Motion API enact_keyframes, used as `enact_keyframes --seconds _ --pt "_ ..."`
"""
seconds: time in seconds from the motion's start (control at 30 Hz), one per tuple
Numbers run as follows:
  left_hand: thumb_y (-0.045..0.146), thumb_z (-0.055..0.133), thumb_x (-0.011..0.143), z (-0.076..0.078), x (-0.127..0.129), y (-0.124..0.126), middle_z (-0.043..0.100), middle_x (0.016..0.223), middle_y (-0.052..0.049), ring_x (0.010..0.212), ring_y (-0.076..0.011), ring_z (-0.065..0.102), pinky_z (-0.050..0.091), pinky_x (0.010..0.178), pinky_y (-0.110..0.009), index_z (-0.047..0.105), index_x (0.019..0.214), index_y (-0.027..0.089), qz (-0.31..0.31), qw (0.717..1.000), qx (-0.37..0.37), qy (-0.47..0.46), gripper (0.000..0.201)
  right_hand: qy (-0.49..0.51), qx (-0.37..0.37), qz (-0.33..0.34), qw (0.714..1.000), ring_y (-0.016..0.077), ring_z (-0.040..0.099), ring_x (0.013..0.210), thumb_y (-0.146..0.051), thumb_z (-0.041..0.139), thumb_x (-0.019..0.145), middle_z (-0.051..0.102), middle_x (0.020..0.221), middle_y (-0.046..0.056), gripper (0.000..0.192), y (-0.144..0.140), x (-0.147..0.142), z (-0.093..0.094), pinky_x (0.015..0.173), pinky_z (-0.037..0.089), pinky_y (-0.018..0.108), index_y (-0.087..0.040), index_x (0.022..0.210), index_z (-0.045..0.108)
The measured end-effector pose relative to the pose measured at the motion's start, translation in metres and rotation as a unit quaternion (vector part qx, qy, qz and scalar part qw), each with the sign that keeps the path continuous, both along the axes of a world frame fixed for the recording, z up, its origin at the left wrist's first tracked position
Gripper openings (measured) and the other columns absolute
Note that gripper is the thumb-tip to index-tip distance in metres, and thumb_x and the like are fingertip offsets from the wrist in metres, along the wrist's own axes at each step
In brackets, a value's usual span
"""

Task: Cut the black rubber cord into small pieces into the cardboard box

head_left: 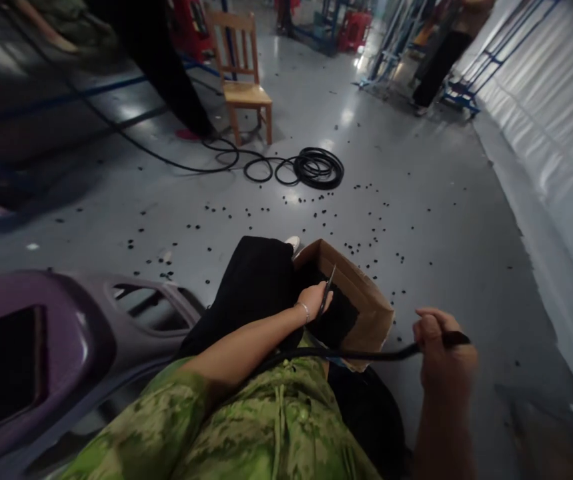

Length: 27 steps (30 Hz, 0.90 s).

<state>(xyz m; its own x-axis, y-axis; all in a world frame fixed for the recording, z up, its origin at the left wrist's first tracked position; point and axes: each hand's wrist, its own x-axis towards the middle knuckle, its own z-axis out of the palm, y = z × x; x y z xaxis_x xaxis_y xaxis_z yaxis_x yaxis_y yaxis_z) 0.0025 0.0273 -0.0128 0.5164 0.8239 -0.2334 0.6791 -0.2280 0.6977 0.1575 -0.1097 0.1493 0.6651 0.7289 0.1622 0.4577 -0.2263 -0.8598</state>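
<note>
My left hand [313, 297] grips a pair of dark scissors [327, 291], blades pointing up over a cardboard box [372, 300] that rests on my lap. Black pieces fill the box. My right hand [441, 347] is closed around a black rubber cord [356, 355], whose short end sticks out to the right of my fist. From my fist the cord runs left across my lap. I sit in a green camouflage shirt and black trousers.
A purple moulded plastic part [56, 333] lies at my left. Small black bits litter the grey floor. A coiled black cable [316, 167] and a wooden chair [241, 80] stand ahead. A white covered wall runs along the right; a person stands far back.
</note>
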Motion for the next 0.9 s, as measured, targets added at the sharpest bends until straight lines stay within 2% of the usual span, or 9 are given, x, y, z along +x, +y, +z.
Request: enact_keyframes --seconds 0.07,0.13,0.23,0.33,0.43,0.53,0.63,0.73,0.9 --pt "0.038 0.042 0.089 0.002 0.003 -0.001 0.067 0.084 -0.008 0.077 -0.0211 0.066 0.047 0.067 -0.029 0.054 0.103 0.017 -0.018 0.999 0.03 0.019 0.028 -0.017 -0.13 -0.06 0.99 0.0144 0.051 0.058 -0.053 0.065 0.067 0.057 0.061 -0.001 0.039 -0.004 0.033 -0.041 0.051 0.038 0.024 -0.018 0.083 0.062" --pt "0.038 0.042 0.089 0.003 0.005 -0.003 0.067 0.082 -0.008 0.074 -0.0205 0.066 0.047 0.066 -0.028 0.053 0.104 0.016 -0.037 0.998 0.042 0.02 0.029 0.072 -0.13 -0.059 0.987 0.0148 0.054 0.06 -0.053 0.063 0.064 0.058 0.065 -0.002 0.043 -0.008 0.046 -0.085 0.056 0.042 0.026 -0.019 0.089 0.06" --pt "0.038 0.042 0.089 0.002 0.005 -0.006 0.067 0.08 -0.008 0.072 -0.0191 0.065 0.046 0.064 -0.026 0.052 0.107 0.016 -0.083 0.995 0.049 0.007 0.03 0.197 -0.101 -0.011 0.975 0.0158 0.061 0.07 -0.05 0.062 0.065 0.062 0.079 0.0 0.047 -0.009 0.028 -0.142 0.067 0.047 0.028 -0.019 0.1 0.059" --pt "0.039 0.042 0.088 0.0 0.004 -0.007 0.067 0.08 -0.006 0.072 -0.019 0.066 0.046 0.064 -0.026 0.051 0.109 0.018 -0.133 0.989 0.059 0.007 0.031 0.214 -0.093 0.011 0.972 0.0159 0.063 0.082 -0.048 0.06 0.071 0.064 0.095 0.004 0.048 0.001 -0.007 -0.173 0.076 0.047 0.028 -0.018 0.107 0.057" --pt "0.04 0.042 0.088 -0.004 0.003 -0.007 0.068 0.083 -0.006 0.074 -0.0194 0.066 0.046 0.064 -0.026 0.05 0.112 0.019 -0.164 0.984 0.068 0.004 0.033 0.184 -0.105 0.03 0.977 0.0144 0.062 0.073 -0.049 0.056 0.076 0.067 0.087 0.004 0.051 0.012 -0.023 -0.181 0.075 0.046 0.027 -0.016 0.114 0.054" --pt "0.04 0.043 0.088 -0.008 0.004 -0.006 0.068 0.086 -0.005 0.076 -0.0183 0.066 0.046 0.066 -0.025 0.049 0.114 0.02 -0.183 0.981 0.064 -0.005 0.034 0.107 -0.129 0.053 0.984 0.0123 0.055 0.059 -0.048 0.05 0.081 0.066 0.076 0.0 0.052 0.018 -0.018 -0.176 0.066 0.044 0.026 -0.016 0.122 0.052" --pt "0.04 0.047 0.087 -0.011 0.006 -0.007 0.068 0.09 -0.004 0.08 -0.0175 0.065 0.046 0.069 -0.024 0.049 0.115 0.022 -0.201 0.978 0.049 -0.017 0.034 0.07 -0.149 0.082 0.983 0.0129 0.052 0.057 -0.047 0.049 0.082 0.063 0.07 -0.001 0.052 0.019 -0.008 -0.17 0.063 0.042 0.026 -0.018 0.125 0.053" --pt "0.038 0.051 0.084 -0.011 0.007 -0.007 0.067 0.096 -0.003 0.084 -0.0174 0.064 0.046 0.071 -0.024 0.051 0.115 0.025 -0.221 0.974 0.044 -0.017 0.034 0.103 -0.159 0.106 0.976 0.0136 0.053 0.059 -0.048 0.05 0.082 0.059 0.066 -0.003 0.052 0.017 -0.006 -0.172 0.064 0.043 0.027 -0.02 0.126 0.052" --pt "0.037 0.052 0.082 -0.009 0.006 -0.007 0.066 0.102 -0.006 0.086 -0.0201 0.064 0.047 0.071 -0.027 0.051 0.119 0.024 -0.258 0.964 0.063 0.001 0.039 0.245 -0.109 0.077 0.96 0.0113 0.045 0.052 -0.048 0.051 0.08 0.048 0.059 -0.007 0.052 0.015 -0.013 -0.19 0.053 0.04 0.024 -0.021 0.124 0.046"
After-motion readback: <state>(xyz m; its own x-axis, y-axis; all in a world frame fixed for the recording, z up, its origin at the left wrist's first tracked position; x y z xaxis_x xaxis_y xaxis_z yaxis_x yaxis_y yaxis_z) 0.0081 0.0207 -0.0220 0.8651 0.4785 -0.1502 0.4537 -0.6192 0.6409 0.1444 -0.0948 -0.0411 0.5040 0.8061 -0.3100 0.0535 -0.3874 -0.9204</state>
